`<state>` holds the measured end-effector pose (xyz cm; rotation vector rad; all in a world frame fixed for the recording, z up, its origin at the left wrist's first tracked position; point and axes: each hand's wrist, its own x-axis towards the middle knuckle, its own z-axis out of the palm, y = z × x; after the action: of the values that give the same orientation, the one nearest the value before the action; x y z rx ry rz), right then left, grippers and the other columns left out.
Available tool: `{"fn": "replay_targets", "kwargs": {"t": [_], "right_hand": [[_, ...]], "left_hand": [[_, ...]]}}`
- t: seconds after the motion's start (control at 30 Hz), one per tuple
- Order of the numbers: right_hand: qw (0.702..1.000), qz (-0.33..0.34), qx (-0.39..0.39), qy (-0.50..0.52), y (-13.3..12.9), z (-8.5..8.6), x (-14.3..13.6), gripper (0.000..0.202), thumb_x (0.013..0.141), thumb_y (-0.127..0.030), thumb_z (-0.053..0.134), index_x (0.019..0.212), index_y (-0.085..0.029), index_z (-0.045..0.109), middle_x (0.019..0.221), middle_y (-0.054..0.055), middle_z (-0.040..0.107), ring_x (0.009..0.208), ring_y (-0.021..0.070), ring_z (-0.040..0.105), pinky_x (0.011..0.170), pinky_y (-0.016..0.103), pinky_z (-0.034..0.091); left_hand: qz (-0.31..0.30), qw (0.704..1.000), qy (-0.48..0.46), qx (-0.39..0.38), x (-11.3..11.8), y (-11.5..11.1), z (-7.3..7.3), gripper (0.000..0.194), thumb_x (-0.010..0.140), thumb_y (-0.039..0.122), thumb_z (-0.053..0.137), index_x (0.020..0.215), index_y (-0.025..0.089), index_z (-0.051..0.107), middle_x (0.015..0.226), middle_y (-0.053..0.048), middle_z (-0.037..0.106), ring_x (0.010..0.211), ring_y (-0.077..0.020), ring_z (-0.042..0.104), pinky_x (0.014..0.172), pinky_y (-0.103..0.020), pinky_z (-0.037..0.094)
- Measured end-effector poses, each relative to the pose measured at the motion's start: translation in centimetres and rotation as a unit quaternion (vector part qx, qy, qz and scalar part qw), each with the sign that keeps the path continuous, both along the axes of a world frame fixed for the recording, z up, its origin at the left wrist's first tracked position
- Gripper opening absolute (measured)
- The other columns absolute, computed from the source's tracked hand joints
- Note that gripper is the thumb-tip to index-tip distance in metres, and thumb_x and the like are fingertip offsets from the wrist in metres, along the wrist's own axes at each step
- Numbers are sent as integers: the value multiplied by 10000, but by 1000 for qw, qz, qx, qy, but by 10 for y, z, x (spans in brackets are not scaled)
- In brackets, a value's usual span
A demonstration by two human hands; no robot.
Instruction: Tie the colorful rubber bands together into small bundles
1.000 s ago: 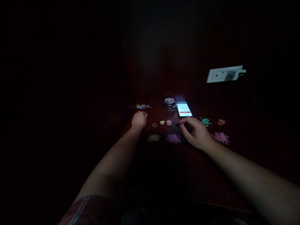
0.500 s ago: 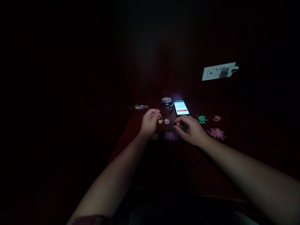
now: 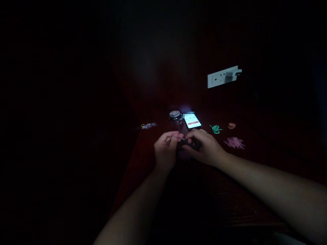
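In the head view my left hand [image 3: 166, 148] pinches a small pale purple rubber band [image 3: 182, 139] between thumb and fingertips. My right hand [image 3: 205, 146] is close beside it, thumb and index finger apart around a dark gap; its index fingertip is near the band. Whether it touches the band is too dark to tell. Below and between the hands lies a dim pile of purple bands [image 3: 184, 155]. A pile of pink bands [image 3: 234, 143] is to the right of my right hand, with green bands [image 3: 216, 129] and orange bands [image 3: 231, 126] behind it.
A lit phone [image 3: 192, 121] lies just beyond my right hand. Left of it stands a clear jar with a patterned lid [image 3: 174, 114]. Mixed small bands [image 3: 149, 126] lie at the table's far left. A socket panel [image 3: 221, 77] with a plug is on the wall.
My hands have come together, the left moving right towards the right hand. The yellow and light pink bands between them are now hidden. The view has shifted slightly.
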<state>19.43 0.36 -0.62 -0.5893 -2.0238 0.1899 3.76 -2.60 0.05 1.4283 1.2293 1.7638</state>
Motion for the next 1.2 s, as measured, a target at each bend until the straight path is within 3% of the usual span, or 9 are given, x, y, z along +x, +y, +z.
{"fn": "replay_targets", "kwargs": {"t": [0.2, 0.47, 1.03, 1.2], "right_hand": [[999, -6, 16, 36, -3, 4, -2, 66, 887, -204, 575, 825, -221, 564, 748, 12, 643, 677, 162, 570, 691, 327, 436], [1000, 2, 1, 25, -4, 7, 2, 51, 893, -239, 569, 847, -218, 564, 748, 13, 634, 673, 162, 562, 695, 336, 431], [1000, -1, 15, 22, -2, 6, 3, 94, 889, -158, 514, 821, -197, 565, 725, 25, 623, 669, 168, 540, 678, 325, 415], [1000, -2, 14, 17, 0, 5, 3, 96, 898, -161, 513, 826, -194, 567, 729, 26, 623, 670, 163, 536, 683, 326, 413]], "left_hand": [[-26, 999, 14, 14, 3, -2, -1, 140, 843, 303, 654, 898, 181, 699, 853, -48, 764, 765, -154, 729, 693, -258, 594], [-25, 999, 28, 13, 3, 1, -6, 135, 850, 300, 652, 902, 184, 697, 868, -52, 763, 793, -166, 732, 721, -284, 601], [-31, 998, 32, 41, -4, -1, -6, 183, 891, 332, 618, 921, 160, 674, 898, -68, 758, 820, -171, 728, 707, -266, 578], [-85, 977, 169, 95, -15, -3, -4, 215, 900, 323, 598, 1042, 180, 674, 997, -80, 733, 888, -181, 698, 757, -283, 557]]}}
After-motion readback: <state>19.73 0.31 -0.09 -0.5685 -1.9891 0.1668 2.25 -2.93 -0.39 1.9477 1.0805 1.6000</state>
